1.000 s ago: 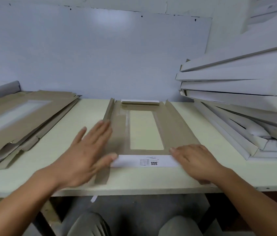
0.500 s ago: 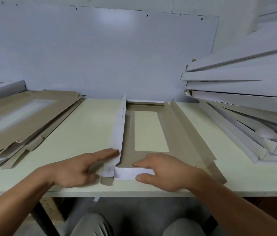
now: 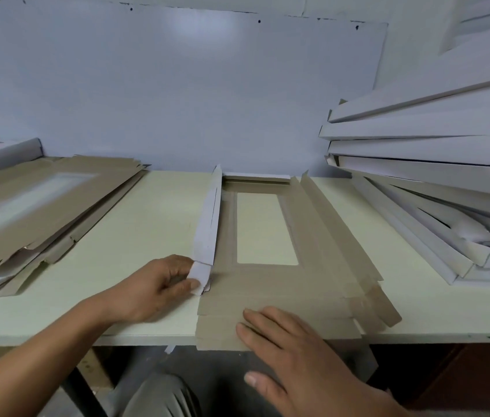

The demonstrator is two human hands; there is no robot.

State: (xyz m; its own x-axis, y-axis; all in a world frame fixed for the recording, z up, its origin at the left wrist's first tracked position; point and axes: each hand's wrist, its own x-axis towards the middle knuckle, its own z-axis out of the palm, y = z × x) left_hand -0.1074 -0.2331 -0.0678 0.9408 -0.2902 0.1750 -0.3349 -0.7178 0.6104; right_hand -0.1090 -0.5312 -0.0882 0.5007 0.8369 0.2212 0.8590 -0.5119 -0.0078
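A flat brown cardboard box blank [image 3: 307, 284] with a rectangular window cut-out lies on the pale table [image 3: 153, 224] in front of me. Its left side flap [image 3: 207, 224], white on the outside, is folded upright. My left hand [image 3: 159, 284] pinches the near end of that flap between thumb and fingers. My right hand [image 3: 291, 353] lies flat with straight fingers on the blank's near flap, which hangs over the table's front edge. The right side flaps lie flat on the table.
A pile of flat brown blanks [image 3: 36, 206] sits at the left. A tall leaning stack of folded white boxes [image 3: 436, 176] fills the right. A white wall panel [image 3: 177, 85] stands behind. My knees [image 3: 159, 398] show below the table edge.
The near white flap that my right hand was folding has dropped flat towards me, brown side up. My right hand slid back to the table edge. My left hand now pinches the upright flap's end.
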